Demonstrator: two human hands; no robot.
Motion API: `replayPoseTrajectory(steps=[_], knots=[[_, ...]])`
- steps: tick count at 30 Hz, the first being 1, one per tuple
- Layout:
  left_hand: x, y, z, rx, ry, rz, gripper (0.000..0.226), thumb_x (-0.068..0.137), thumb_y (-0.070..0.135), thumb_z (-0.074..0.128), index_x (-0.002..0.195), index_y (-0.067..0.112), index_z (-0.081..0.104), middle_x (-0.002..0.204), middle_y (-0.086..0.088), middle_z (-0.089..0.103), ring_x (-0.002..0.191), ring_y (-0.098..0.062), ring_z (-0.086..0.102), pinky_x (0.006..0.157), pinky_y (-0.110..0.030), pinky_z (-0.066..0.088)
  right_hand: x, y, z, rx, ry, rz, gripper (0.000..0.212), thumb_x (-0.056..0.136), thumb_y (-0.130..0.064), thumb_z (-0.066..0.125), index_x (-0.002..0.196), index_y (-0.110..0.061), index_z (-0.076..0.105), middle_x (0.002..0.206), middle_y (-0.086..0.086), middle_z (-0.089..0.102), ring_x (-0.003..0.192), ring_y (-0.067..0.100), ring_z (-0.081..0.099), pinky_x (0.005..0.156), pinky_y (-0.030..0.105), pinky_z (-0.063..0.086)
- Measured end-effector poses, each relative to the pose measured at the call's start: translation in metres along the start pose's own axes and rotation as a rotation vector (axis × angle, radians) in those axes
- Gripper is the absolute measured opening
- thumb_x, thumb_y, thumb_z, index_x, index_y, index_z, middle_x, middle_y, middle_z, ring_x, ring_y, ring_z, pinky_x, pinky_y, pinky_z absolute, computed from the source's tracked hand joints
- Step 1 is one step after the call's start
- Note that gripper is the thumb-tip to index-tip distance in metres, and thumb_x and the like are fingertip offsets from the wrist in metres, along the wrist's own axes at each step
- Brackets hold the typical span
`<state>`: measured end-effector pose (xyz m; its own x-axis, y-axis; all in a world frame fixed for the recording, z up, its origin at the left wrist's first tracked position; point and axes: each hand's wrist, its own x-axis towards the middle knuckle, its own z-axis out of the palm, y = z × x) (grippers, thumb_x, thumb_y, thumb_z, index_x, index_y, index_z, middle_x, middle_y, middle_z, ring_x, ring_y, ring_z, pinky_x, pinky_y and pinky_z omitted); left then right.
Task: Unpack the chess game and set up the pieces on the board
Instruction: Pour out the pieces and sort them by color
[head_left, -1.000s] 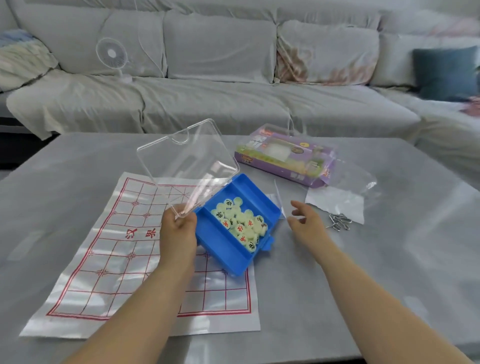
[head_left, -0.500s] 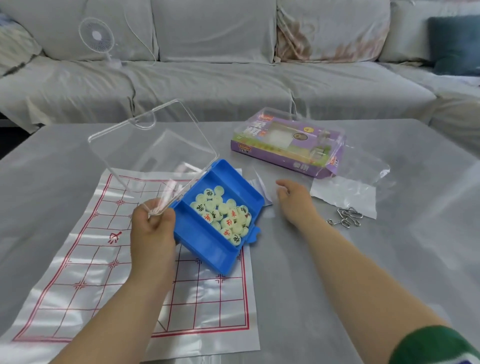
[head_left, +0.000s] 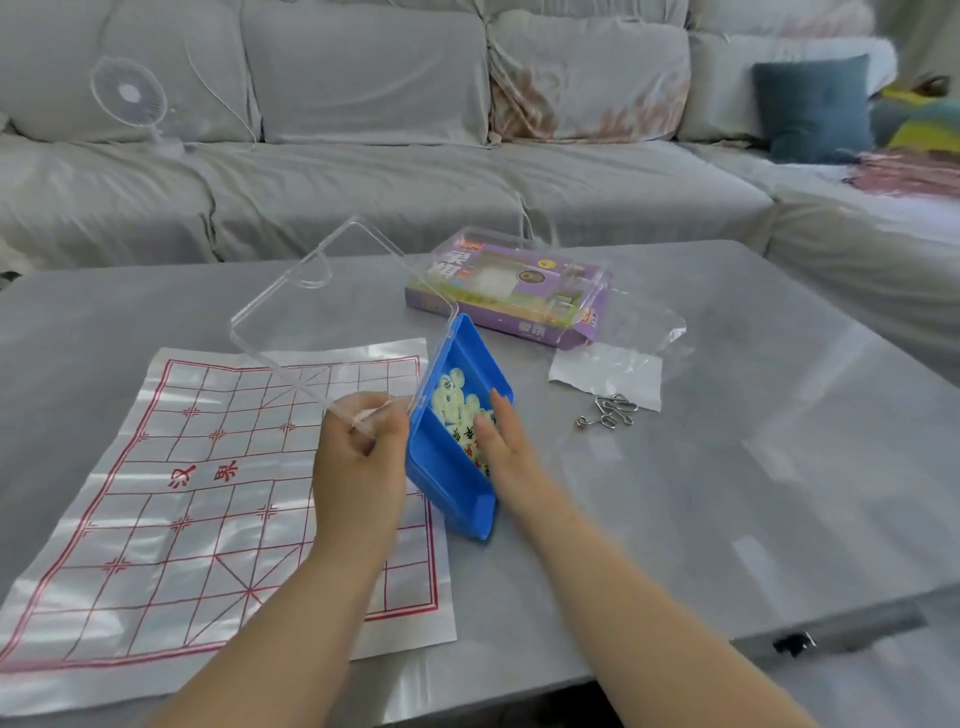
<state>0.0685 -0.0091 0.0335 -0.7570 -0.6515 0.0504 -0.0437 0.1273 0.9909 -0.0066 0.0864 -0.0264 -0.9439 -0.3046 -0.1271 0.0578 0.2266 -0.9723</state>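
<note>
A blue plastic case (head_left: 447, 483) stands tilted at the right edge of the paper chess board (head_left: 171, 493) with its red grid. Its clear hinged lid (head_left: 322, 317) is swung up and to the left. My left hand (head_left: 358, 452) pinches the lid's near corner. Pale round chess pieces (head_left: 457, 402) with black and red characters lie heaped inside the case. My right hand (head_left: 498, 441) reaches into the case with straight fingers lying on the pieces, hiding some of them.
A purple game box (head_left: 524, 296) lies behind the case on the grey table (head_left: 727, 467). Right of it are a clear plastic wrapper (head_left: 639, 332), a white paper slip (head_left: 608, 376) and metal wire puzzles (head_left: 608, 410). A sofa with a small fan (head_left: 130, 98) runs behind.
My right hand moved left from the table into the blue case onto the pieces. The case is tipped more steeply, and the lid swung further up.
</note>
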Motion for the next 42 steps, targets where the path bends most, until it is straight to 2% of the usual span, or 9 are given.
replayPoseTrajectory(steps=[3, 8, 11, 13, 16, 23, 33, 37, 42], knots=[[-0.007, 0.008, 0.006, 0.043, -0.090, 0.041, 0.014, 0.087, 0.020, 0.056, 0.085, 0.031, 0.047, 0.081, 0.016, 0.052, 0.085, -0.014, 0.056, 0.081, -0.043, 0.052, -0.006, -0.006, -0.004, 0.263, 0.020, 0.019, 0.049, 0.097, -0.038, 0.033, 0.143, -0.025, 0.022, 0.139, -0.012, 0.032, 0.127, 0.006, 0.035, 0.107, 0.022, 0.027], [-0.022, 0.021, 0.024, 0.103, -0.296, 0.083, 0.017, 0.085, 0.017, 0.058, 0.098, 0.028, 0.059, 0.086, 0.027, 0.055, 0.094, -0.014, 0.060, 0.086, -0.041, 0.052, -0.005, -0.003, -0.006, 0.475, 0.033, 0.153, 0.094, 0.059, -0.082, 0.046, 0.136, -0.028, 0.039, 0.138, -0.001, 0.046, 0.121, 0.019, 0.051, 0.102, 0.041, 0.041], [-0.026, 0.025, 0.033, 0.157, -0.343, 0.145, 0.027, 0.084, 0.020, 0.059, 0.111, 0.024, 0.058, 0.097, 0.019, 0.062, 0.095, -0.008, 0.057, 0.091, -0.032, 0.048, -0.002, -0.005, -0.021, 0.470, 0.011, 0.149, 0.047, 0.092, -0.052, 0.036, 0.127, -0.023, 0.045, 0.109, -0.001, 0.061, 0.082, 0.008, 0.065, 0.065, 0.024, 0.053], [-0.029, 0.026, 0.037, 0.282, -0.350, 0.232, 0.034, 0.085, 0.025, 0.057, 0.119, 0.024, 0.054, 0.108, 0.011, 0.064, 0.098, -0.007, 0.055, 0.087, -0.020, 0.041, 0.001, -0.005, -0.032, 0.422, 0.013, 0.121, 0.028, 0.096, -0.036, 0.035, 0.117, -0.023, 0.048, 0.095, -0.002, 0.059, 0.082, 0.012, 0.062, 0.064, 0.024, 0.049], [-0.033, 0.028, 0.047, 0.442, -0.362, 0.352, 0.035, 0.086, 0.032, 0.055, 0.120, 0.024, 0.052, 0.112, 0.005, 0.064, 0.106, -0.014, 0.057, 0.086, -0.024, 0.039, 0.000, -0.002, -0.041, 0.405, 0.059, 0.118, 0.022, 0.090, -0.031, 0.041, 0.107, -0.022, 0.053, 0.096, 0.001, 0.059, 0.094, 0.021, 0.056, 0.072, 0.029, 0.045], [-0.043, 0.030, 0.059, 0.639, -0.352, 0.452, 0.037, 0.089, 0.038, 0.048, 0.124, 0.027, 0.047, 0.115, 0.004, 0.062, 0.105, -0.019, 0.055, 0.083, -0.027, 0.039, -0.012, 0.008, -0.051, 0.375, -0.025, 0.116, 0.014, 0.086, -0.025, 0.044, 0.093, -0.018, 0.054, 0.072, 0.001, 0.054, 0.053, 0.008, 0.054, 0.042, 0.018, 0.040], [-0.026, 0.024, 0.041, 0.673, -0.155, 0.643, 0.055, 0.084, 0.038, 0.022, 0.114, 0.008, 0.057, 0.092, -0.011, 0.070, 0.073, -0.031, 0.062, 0.062, -0.035, 0.045, -0.019, 0.011, -0.059, -0.281, 0.146, 0.069, 0.037, 0.093, -0.013, 0.044, 0.129, -0.010, 0.047, 0.128, 0.011, 0.052, 0.117, 0.022, 0.049, 0.089, 0.020, 0.036], [-0.023, 0.020, 0.042, 0.735, -0.154, 0.713, 0.049, 0.082, 0.029, 0.029, 0.102, 0.002, 0.065, 0.061, -0.011, 0.068, 0.040, -0.025, 0.052, 0.041, -0.017, 0.028, -0.026, 0.016, -0.059, -0.423, 0.153, -0.051, 0.044, 0.094, -0.014, 0.043, 0.138, -0.012, 0.036, 0.146, 0.006, 0.033, 0.134, 0.018, 0.029, 0.103, 0.018, 0.019], [-0.017, 0.021, 0.043, 0.688, -0.120, 0.659, 0.036, 0.094, 0.022, 0.037, 0.121, 0.006, 0.055, 0.095, -0.015, 0.069, 0.075, -0.034, 0.063, 0.062, -0.028, 0.037, -0.038, 0.010, -0.046, -0.519, 0.176, -0.287, 0.043, 0.096, -0.018, 0.041, 0.138, -0.015, 0.036, 0.152, 0.001, 0.019, 0.140, 0.015, 0.014, 0.110, 0.020, 0.007]])
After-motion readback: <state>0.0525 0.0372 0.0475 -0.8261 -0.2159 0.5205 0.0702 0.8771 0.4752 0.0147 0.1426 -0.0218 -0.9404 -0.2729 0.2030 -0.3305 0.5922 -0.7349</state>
